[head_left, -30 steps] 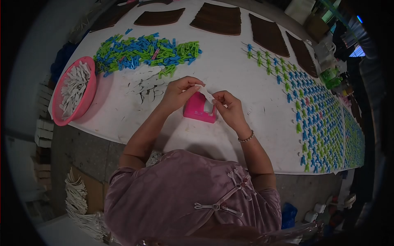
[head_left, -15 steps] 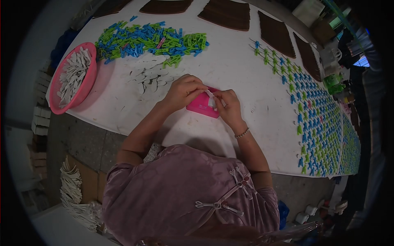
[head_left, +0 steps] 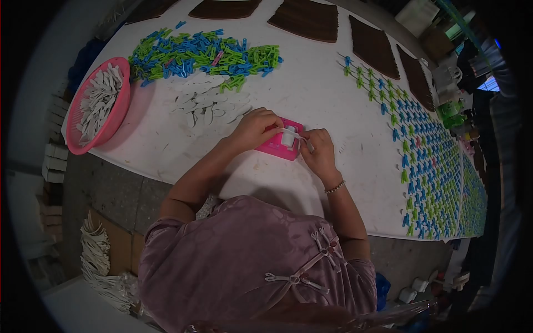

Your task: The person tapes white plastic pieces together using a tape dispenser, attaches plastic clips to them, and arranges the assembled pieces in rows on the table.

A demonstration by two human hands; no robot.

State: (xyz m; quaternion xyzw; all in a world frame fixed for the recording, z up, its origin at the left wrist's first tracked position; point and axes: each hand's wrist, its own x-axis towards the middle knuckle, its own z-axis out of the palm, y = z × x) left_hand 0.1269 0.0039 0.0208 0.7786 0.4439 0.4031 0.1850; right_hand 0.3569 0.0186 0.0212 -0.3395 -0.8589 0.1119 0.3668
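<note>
Between my two hands a thin white strip is stretched over a pink holder on the white table. My left hand pinches the strip's left end at the holder's upper left. Closed on the other end, my right hand is just right of the holder. A white roll-like piece sits in the holder's opening. Flat white pieces lie spread on the table to the left of my left hand.
A pink basket of white pieces stands at the left edge. Blue and green clips are heaped behind. Rows of clips cover the right side. Dark brown panels lie along the far edge.
My hands have moved apart, drawing the strip out straighter, and the white piece in the holder shows more. Since the first frame, the view has shifted slightly.
</note>
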